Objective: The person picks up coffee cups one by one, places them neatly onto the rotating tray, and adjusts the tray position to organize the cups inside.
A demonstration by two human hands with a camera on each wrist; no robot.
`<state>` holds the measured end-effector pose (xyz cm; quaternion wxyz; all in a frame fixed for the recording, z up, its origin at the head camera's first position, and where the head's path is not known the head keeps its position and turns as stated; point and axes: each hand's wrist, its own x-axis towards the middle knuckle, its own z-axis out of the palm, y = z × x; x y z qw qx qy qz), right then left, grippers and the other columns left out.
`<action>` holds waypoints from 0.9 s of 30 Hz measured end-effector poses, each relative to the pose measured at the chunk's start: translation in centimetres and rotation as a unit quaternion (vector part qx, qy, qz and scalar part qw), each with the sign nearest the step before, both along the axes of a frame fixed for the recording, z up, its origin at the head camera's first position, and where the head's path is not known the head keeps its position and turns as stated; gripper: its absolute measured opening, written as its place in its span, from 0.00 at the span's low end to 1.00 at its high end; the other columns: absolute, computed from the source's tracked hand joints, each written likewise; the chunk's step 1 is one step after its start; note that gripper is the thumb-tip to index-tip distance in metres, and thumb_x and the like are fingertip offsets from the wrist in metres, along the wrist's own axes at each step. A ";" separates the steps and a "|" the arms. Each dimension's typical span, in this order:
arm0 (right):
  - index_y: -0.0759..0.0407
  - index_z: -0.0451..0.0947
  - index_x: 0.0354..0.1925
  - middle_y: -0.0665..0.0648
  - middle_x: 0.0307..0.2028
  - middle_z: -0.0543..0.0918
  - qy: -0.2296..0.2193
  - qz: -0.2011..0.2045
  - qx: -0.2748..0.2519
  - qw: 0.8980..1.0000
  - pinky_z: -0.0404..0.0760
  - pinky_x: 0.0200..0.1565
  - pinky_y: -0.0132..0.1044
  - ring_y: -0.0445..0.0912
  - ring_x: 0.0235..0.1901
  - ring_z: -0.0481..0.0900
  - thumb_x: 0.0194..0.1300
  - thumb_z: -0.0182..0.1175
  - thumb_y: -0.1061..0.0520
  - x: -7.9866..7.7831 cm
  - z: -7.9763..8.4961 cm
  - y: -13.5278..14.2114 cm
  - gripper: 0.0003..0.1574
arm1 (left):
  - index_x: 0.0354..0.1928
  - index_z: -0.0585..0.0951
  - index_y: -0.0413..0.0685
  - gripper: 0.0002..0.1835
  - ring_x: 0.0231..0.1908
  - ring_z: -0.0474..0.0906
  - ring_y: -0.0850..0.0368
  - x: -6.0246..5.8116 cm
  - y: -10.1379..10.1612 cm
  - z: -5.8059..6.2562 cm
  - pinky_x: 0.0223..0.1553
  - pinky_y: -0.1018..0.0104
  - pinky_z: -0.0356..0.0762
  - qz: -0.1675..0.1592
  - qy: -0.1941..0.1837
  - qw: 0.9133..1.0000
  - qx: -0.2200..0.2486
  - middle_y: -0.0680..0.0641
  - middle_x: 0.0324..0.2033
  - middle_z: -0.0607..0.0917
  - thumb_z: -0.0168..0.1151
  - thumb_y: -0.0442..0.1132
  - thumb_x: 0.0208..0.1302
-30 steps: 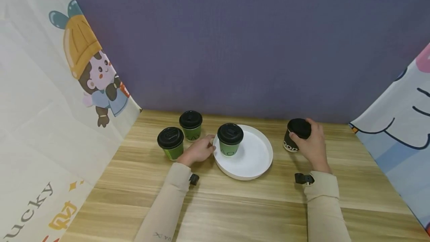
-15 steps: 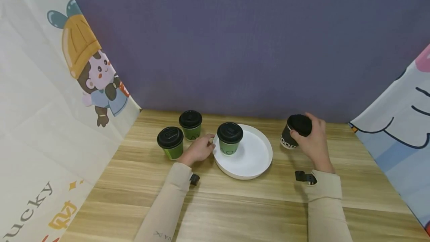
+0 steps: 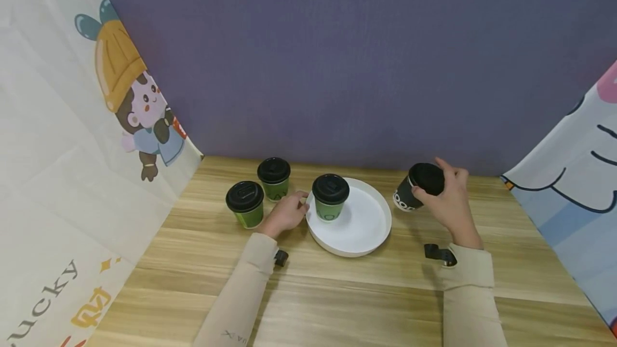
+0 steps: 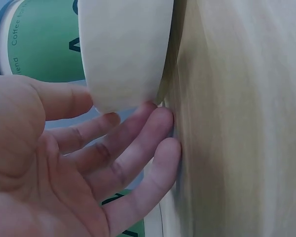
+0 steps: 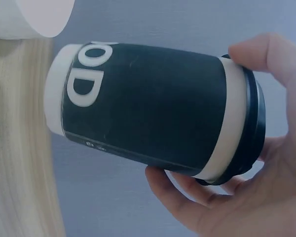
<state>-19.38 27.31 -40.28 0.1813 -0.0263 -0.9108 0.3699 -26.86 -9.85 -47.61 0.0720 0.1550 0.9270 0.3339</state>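
My right hand [image 3: 450, 202] grips a black lidded paper coffee cup [image 3: 408, 193] near its lid, thumb on one side and fingers on the other. The cup is tilted, its base swung toward the tray; white letters show on its side in the right wrist view [image 5: 148, 108]. My left hand [image 3: 285, 213] holds the left edge of a round white tray [image 3: 363, 229]. In the left wrist view its thumb lies at the rim and its fingertips [image 4: 163, 118] reach along the outer wall. A green coffee cup [image 3: 329, 209] with a black lid stands upright on the tray's left part.
Two more green cups with black lids, a front one [image 3: 249, 216] and a rear one [image 3: 277, 189], stand left of my left hand. A purple backdrop [image 3: 337, 68] rises behind the wooden table [image 3: 356, 304]. Printed white cloths flank both sides.
My right hand has raised the black cup a little and tipped it, its base moving left toward the tray. The left hand, tray and green cups have stayed in place.
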 end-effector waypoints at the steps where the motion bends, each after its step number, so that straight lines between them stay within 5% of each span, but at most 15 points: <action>1: 0.52 0.45 0.82 0.75 0.66 0.52 -0.002 0.001 0.001 1.000 0.66 0.56 0.74 0.73 0.61 0.62 0.66 0.66 0.44 0.0 0.1 -0.1 0.59 | 0.69 0.74 0.47 0.22 0.40 0.83 0.53 0.0 0.0 0.0 0.48 0.56 0.80 0.001 0.001 1.000 0.001 0.43 0.44 0.88 0.53 0.43 0.78; 9: 0.54 0.43 0.83 0.73 0.60 0.51 -0.014 0.008 0.011 1.000 0.68 0.54 0.72 0.68 0.56 0.63 0.65 0.68 0.39 0.1 0.3 -0.4 0.63 | 0.69 0.75 0.45 0.23 0.41 0.83 0.53 -0.1 -0.3 0.0 0.48 0.55 0.80 -0.016 0.002 1.000 0.020 0.43 0.43 0.89 0.54 0.44 0.78; 18: 0.60 0.52 0.80 0.72 0.61 0.51 -0.020 0.011 0.009 1.000 0.68 0.56 0.70 0.68 0.57 0.64 0.64 0.69 0.38 0.3 0.5 -0.7 0.60 | 0.73 0.67 0.39 0.31 0.52 0.83 0.47 0.2 -1.2 0.7 0.57 0.50 0.79 -0.102 -0.031 0.994 0.011 0.40 0.51 0.86 0.60 0.43 0.74; 27: 0.61 0.56 0.78 0.72 0.60 0.54 -0.002 0.025 0.016 1.000 0.69 0.53 0.70 0.66 0.54 0.66 0.63 0.70 0.38 0.5 0.9 -1.3 0.57 | 0.74 0.65 0.42 0.35 0.55 0.81 0.49 0.2 -1.6 1.0 0.60 0.53 0.78 -0.145 -0.051 0.988 0.023 0.42 0.54 0.84 0.66 0.41 0.69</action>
